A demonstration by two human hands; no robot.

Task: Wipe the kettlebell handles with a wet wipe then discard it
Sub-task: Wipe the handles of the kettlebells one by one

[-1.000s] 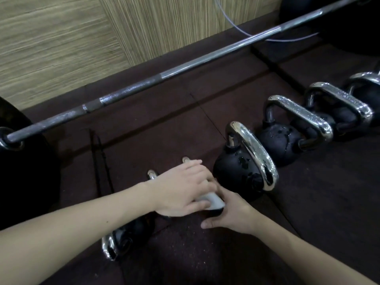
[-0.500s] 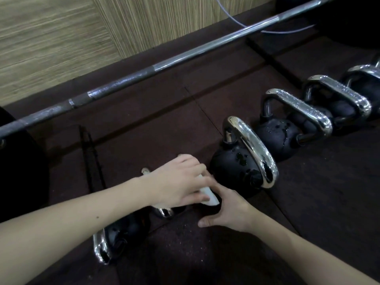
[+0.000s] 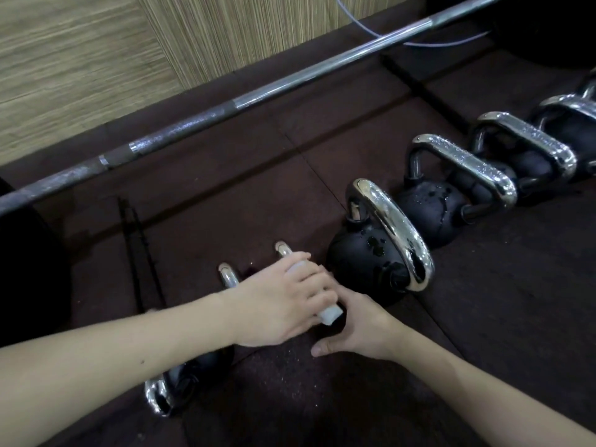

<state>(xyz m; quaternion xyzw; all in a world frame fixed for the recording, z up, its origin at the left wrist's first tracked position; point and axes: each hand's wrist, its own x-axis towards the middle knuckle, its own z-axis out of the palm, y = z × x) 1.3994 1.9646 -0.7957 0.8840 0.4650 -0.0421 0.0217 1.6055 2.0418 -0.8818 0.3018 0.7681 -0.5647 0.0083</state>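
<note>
The left hand point(image 3: 283, 301) curls round a soft, limp wet wipe point(image 3: 329, 314), pressing it on a small kettlebell's chrome handle point(image 3: 283, 250). The right hand point(image 3: 358, 324) rests beside it, fingers hidden, grip unclear. Rightward, a heavy, pebbled iron kettlebell point(image 3: 364, 262): its slick wet handle point(image 3: 396, 227) likely needs a wrap-round grasp.

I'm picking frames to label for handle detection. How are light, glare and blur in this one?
Head view: dim overall, so the black kettlebell bodies sink into the dark mat; strong glare on the nearest upright chrome handle; wide-angle bend in the barbell; left hand with the wet wipe slightly soft.
</note>
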